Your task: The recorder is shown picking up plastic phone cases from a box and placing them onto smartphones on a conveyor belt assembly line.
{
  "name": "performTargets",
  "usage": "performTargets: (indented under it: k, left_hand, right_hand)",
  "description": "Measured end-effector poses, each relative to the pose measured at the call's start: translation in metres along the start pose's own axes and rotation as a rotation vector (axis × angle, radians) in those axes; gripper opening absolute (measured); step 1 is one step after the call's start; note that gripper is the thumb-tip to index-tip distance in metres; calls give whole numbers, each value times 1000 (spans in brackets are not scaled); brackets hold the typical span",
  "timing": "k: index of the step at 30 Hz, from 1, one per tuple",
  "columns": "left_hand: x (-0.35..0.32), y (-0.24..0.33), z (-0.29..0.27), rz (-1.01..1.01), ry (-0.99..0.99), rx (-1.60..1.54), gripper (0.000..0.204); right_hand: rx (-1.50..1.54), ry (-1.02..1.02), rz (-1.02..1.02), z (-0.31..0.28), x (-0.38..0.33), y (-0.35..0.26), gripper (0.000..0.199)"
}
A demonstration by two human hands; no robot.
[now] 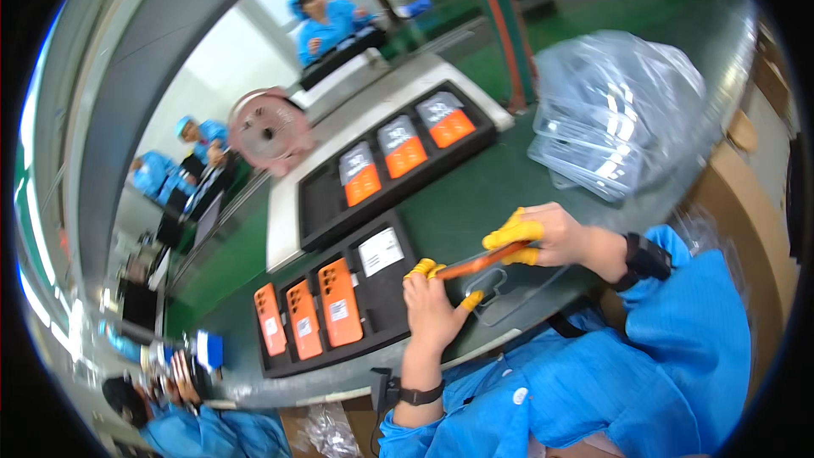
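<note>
Both hands are gripping one orange phone (481,263) edge-on: the left hand (431,309) is pinching its near-left end, the right hand (549,237) is clamping its far-right end, all through yellow finger cots (511,230). A clear case (502,288) is lying just beneath on the green bench (475,191). Judged risk: the cots are slipping on the thin edge, dropping the phone. The black tray (386,284) of orange phones is crowding the left; the bench edge is running near; open room is lying far-right, before the bagged clear cases (615,110).
</note>
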State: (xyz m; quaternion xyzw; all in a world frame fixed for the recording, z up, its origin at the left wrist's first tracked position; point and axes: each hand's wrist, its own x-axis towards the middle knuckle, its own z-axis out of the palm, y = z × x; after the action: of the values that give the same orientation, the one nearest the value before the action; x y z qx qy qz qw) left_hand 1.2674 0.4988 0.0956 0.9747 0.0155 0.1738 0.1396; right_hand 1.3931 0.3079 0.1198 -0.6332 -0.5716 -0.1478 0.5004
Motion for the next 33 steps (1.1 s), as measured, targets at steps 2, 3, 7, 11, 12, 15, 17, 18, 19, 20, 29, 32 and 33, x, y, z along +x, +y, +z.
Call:
performTargets:
  k: [2,3,7,11,12,15,17,18,19,20,29,32,33]
  left_hand:
    - [6,-4,-5,84,-76,9,77]
    - [7,-1,-8,59,-151,19,96]
    - [17,8,-6,140,-284,-3,97]
    - [11,11,0,173,-320,-11,87]
    - [9,11,2,115,-280,-21,87]
    - [4,8,-2,62,-236,-50,89]
    - [7,5,-15,144,-297,-277,91]
    - [9,5,-17,143,-341,-296,94]
    - [11,8,-17,146,-347,-298,94]
    - [11,13,-16,151,-349,-194,93]
    - [10,19,11,95,-247,-172,80]
    - [11,26,7,57,-231,-159,76]
    - [10,28,7,68,-206,-144,74]
  right_hand:
    - [-57,-44,-135,-7,-1,7,27]
    - [-147,-230,-95,-10,-7,7,25]
    - [-350,-362,33,-12,-30,3,18]
    - [-380,-288,48,-13,-25,-4,15]
    - [-407,-291,9,-14,-24,-6,14]
    - [-500,-289,-201,-17,-21,-23,11]
    - [-480,-302,-205,-14,-23,-36,10]
    - [-461,-325,-183,-12,-26,-37,10]
    - [-462,-324,-177,-9,-32,-38,10]
    - [-512,-381,-102,-4,-36,-39,10]
    - [-502,-425,243,-2,-44,-49,24]
    - [-467,-413,414,0,-49,-49,24]
    - [-467,-383,451,0,-49,-45,27]
